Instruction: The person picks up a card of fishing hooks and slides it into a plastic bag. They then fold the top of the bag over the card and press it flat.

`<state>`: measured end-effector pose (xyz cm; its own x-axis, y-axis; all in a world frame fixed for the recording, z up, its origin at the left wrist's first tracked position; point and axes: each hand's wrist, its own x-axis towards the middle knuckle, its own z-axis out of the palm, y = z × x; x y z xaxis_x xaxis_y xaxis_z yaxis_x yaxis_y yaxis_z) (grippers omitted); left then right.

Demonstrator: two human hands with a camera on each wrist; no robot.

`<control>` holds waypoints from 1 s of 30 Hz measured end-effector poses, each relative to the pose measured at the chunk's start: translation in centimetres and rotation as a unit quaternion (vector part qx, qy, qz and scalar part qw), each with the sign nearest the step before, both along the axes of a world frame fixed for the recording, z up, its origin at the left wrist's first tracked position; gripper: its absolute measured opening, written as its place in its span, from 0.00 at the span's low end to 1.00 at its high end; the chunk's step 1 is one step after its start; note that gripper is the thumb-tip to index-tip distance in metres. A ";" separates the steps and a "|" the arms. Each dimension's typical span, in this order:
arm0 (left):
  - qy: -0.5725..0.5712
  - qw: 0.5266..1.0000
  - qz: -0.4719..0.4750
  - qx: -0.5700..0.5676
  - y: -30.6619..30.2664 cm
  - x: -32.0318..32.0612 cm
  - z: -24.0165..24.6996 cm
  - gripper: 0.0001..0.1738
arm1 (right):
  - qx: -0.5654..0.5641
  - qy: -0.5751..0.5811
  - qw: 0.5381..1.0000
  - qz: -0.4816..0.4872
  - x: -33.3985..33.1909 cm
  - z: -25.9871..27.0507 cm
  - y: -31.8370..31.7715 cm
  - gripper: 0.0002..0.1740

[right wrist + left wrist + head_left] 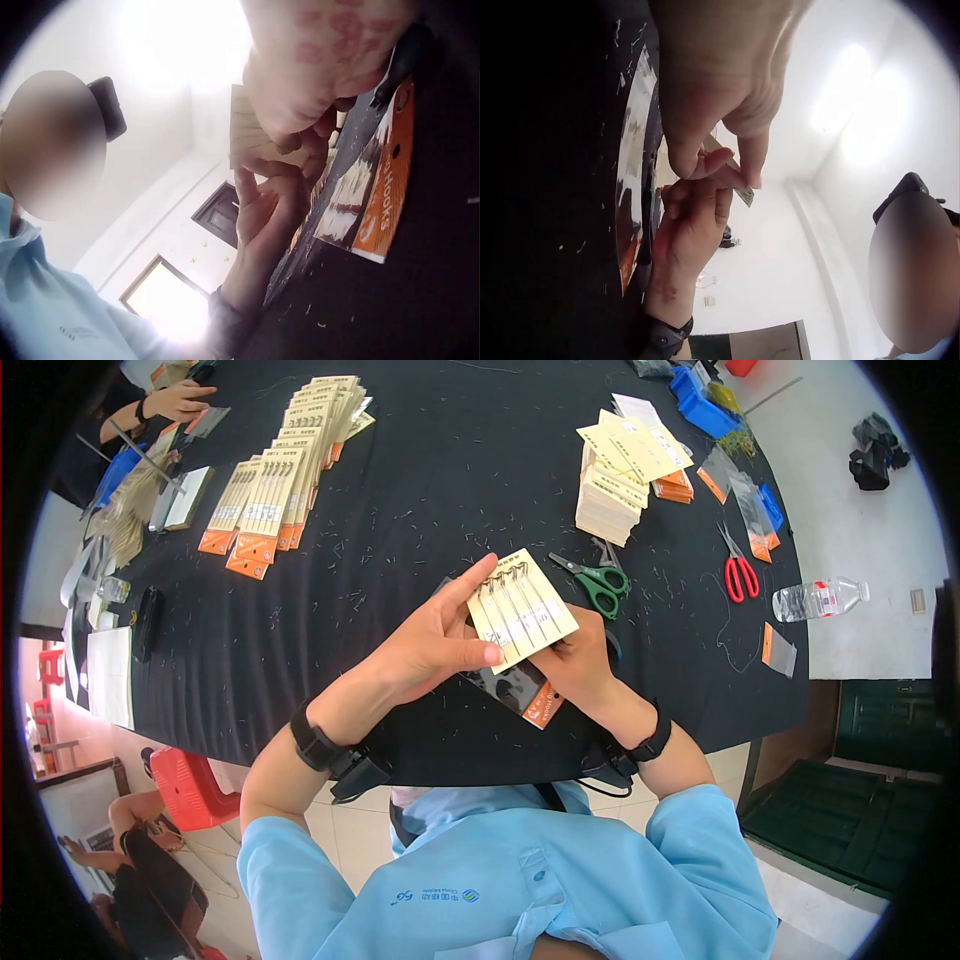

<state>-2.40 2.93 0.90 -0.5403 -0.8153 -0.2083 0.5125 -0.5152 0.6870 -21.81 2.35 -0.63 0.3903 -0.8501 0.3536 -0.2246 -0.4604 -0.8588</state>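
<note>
Above black cloth (pixel 450 460), left hand (pixel 430 645) and right hand (pixel 580 670) pinch a stiff rectangular cream card (pixel 522 608) of perhaps wire hooks (pixel 508 578).

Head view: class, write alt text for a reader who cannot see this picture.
A person's left hand and right hand hold a cream card of fish hooks above a black table. An orange-edged packet lies under it, green scissors just beyond, and stacks of cards farther back.

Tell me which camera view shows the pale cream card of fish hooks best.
The head view: the pale cream card of fish hooks faces the camera, held by the left hand and right hand. The left wrist view shows only a corner between fingers; the right wrist view a blurred pale side.
</note>
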 end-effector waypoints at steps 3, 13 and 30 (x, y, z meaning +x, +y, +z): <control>0.001 0.999 -0.022 -0.025 -0.1 0.1 -0.2 0.60 | 0.006 -0.021 1.000 0.004 0.0 -0.3 -0.1 0.11; -0.039 0.994 0.088 -0.047 -1.8 2.6 0.8 0.57 | 0.033 0.073 0.994 -0.068 0.0 1.0 -0.8 0.06; -0.037 0.969 0.228 -0.083 -4.1 5.3 -1.1 0.48 | -0.016 0.209 0.977 0.033 0.4 0.9 0.0 0.23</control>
